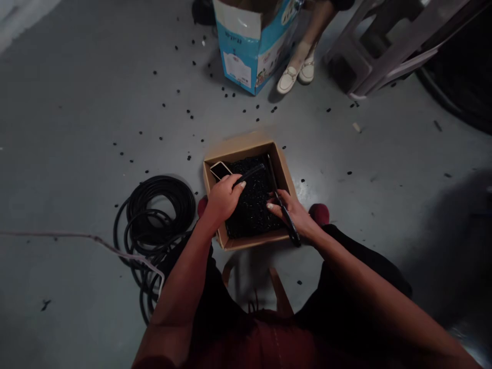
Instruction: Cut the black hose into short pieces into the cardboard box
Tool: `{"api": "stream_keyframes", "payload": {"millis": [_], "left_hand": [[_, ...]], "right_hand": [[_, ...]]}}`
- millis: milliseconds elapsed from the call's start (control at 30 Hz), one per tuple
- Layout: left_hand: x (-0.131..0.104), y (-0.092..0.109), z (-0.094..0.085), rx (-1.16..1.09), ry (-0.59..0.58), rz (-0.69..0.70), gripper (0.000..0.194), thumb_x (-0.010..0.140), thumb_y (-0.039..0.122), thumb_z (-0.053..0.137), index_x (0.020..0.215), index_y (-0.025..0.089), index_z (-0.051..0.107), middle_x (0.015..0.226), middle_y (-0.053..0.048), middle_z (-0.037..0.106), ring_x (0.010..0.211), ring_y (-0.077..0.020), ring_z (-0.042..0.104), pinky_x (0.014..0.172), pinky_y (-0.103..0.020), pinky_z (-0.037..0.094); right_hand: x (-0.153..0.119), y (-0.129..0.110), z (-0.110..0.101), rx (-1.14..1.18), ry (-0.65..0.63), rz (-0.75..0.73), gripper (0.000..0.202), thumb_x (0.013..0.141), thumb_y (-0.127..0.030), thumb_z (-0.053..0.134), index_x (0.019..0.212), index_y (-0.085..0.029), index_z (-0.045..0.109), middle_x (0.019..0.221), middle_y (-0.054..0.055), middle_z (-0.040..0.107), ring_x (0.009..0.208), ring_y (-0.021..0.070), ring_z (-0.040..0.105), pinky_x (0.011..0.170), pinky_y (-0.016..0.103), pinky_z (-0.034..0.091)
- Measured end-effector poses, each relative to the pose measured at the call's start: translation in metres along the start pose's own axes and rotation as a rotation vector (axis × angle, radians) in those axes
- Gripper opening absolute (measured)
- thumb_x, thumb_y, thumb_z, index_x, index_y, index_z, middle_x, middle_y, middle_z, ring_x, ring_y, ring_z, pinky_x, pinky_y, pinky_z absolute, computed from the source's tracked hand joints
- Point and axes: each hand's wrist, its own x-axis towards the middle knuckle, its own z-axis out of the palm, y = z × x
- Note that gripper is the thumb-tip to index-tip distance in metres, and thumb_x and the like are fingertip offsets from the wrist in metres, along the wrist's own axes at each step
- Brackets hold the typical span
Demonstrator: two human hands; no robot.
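Observation:
A cardboard box stands on the floor between my feet, holding a heap of small black pieces. My left hand is closed around a short length of black tube, whose free end points right over the heap. In my right hand is a knife with a long, thin dark blade and a black handle. The blade points away from me, along the right inside of the box, apart from the tube. A flat, dark object with a pale rim, like a phone, leans in the box's far left corner.
A coil of black hose lies on the floor at left, beside a thin cable. Ahead stands a blue and white carton, near another person's white shoes. A plastic stool is at far right. Small black bits dot the floor.

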Motion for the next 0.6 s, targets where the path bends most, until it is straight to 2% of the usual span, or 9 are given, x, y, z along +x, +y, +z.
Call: {"api": "stream_keyframes", "payload": {"millis": [167, 300, 433, 600], "left_hand": [[0.000, -0.004, 0.001, 0.057, -0.022, -0.052, 0.033, 0.097, 0.024, 0.044, 0.123, 0.013, 0.062, 0.115, -0.011, 0.071, 0.106, -0.0210, 0.066, 0.097, -0.033, 0.048], [-0.003, -0.004, 0.004, 0.151, -0.016, -0.002, 0.040, 0.100, 0.024, 0.038, 0.135, 0.014, 0.057, 0.126, -0.012, 0.067, 0.117, -0.0222, 0.061, 0.101, -0.032, 0.045], [-0.007, 0.002, 0.006, 0.239, -0.046, -0.007, 0.046, 0.102, 0.027, 0.036, 0.145, 0.019, 0.049, 0.121, -0.011, 0.067, 0.107, -0.0208, 0.065, 0.091, -0.029, 0.047], [-0.009, 0.010, 0.006, 0.288, -0.053, -0.032, 0.044, 0.102, 0.031, 0.037, 0.143, 0.025, 0.053, 0.115, -0.008, 0.068, 0.102, -0.0210, 0.066, 0.086, -0.028, 0.047]], "right_hand": [[0.010, 0.002, 0.002, -0.018, -0.017, 0.009, 0.050, 0.082, -0.054, 0.063, 0.120, -0.023, 0.054, 0.109, 0.008, 0.068, 0.091, 0.0233, 0.063, 0.079, 0.035, 0.048], [0.011, 0.002, 0.012, 0.014, -0.097, 0.036, 0.049, 0.083, -0.057, 0.060, 0.118, -0.023, 0.054, 0.103, 0.005, 0.066, 0.087, 0.0213, 0.062, 0.078, 0.034, 0.047], [0.009, 0.005, 0.024, 0.092, -0.127, 0.047, 0.045, 0.084, -0.058, 0.058, 0.114, -0.025, 0.055, 0.101, 0.003, 0.064, 0.092, 0.0210, 0.061, 0.083, 0.035, 0.049], [0.007, 0.009, 0.033, 0.156, -0.130, 0.026, 0.047, 0.085, -0.059, 0.058, 0.117, -0.024, 0.055, 0.103, 0.003, 0.064, 0.094, 0.0207, 0.061, 0.086, 0.036, 0.051]]}}
